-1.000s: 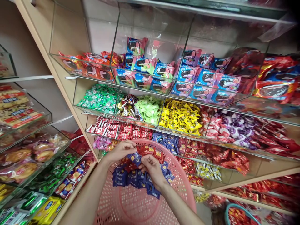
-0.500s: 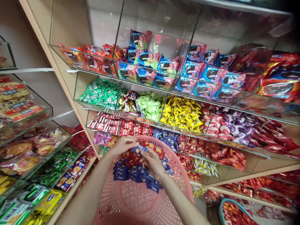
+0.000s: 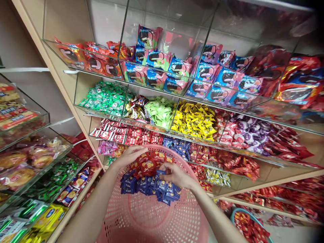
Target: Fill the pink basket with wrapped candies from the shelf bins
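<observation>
A pink perforated plastic basket (image 3: 190,210) tilts below me. Inside it, red candy packets (image 3: 144,166) lie toward the far wall, and blue candy packets (image 3: 144,185) are heaped in front of them. My right hand (image 3: 175,174) is over the heap, thumb and fingertips pinching a blue packet (image 3: 160,174). At the basket's far left rim, my left hand (image 3: 132,156) has its fingers stretched out and nothing visible in it.
Shelves ahead have clear bins of green candies (image 3: 105,98), yellow packets (image 3: 194,119) and boxed-in blue snack packs (image 3: 154,59). A side shelf (image 3: 83,165) stands at left. On the floor at right sits a teal-rimmed basket (image 3: 249,226) of red packets.
My hands have moved apart. The right one has carried the blue packet from between them down right to the heap; the left has let go and is near the rim. The view has shifted slightly.
</observation>
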`<state>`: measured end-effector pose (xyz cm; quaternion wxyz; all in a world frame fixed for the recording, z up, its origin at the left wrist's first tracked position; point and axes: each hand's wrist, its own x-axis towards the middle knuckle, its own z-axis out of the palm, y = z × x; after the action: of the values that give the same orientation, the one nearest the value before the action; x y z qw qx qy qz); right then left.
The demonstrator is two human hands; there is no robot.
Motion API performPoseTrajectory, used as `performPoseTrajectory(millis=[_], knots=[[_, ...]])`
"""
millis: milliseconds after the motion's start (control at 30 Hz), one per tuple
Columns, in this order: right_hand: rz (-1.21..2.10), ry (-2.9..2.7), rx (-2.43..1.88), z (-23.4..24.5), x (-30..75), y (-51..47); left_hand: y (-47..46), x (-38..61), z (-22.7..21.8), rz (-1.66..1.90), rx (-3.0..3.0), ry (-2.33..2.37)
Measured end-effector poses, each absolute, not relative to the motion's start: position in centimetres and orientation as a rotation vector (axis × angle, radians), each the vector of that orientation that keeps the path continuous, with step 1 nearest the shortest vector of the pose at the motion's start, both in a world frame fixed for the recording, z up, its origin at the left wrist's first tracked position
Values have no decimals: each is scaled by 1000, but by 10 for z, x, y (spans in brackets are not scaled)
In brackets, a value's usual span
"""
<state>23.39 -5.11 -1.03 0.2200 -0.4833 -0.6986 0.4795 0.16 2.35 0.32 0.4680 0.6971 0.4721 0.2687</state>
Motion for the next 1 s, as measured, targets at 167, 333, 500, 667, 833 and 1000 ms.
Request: performPoseTrajectory(millis=[167, 333, 500, 667, 833, 1000], knots=[[1061, -2564, -1353, -1, 221, -41, 23, 1, 3, 663, 1725, 1158], [853, -2759, -1552, 11, 194, -42, 23, 1, 2, 708, 1733, 1167], [721, -2766, -1585, 10, 182, -49, 22, 0, 3, 707, 1730, 1154], [569, -2612, -1556, -6, 184, -61, 22, 1, 1, 725, 1707, 1134], [458, -2603, -1582, -20, 188, -76, 22, 1, 1, 725, 1723, 1135], [367, -2589, -1548, -29, 198, -83, 22, 0, 2, 699, 1760, 1131]])
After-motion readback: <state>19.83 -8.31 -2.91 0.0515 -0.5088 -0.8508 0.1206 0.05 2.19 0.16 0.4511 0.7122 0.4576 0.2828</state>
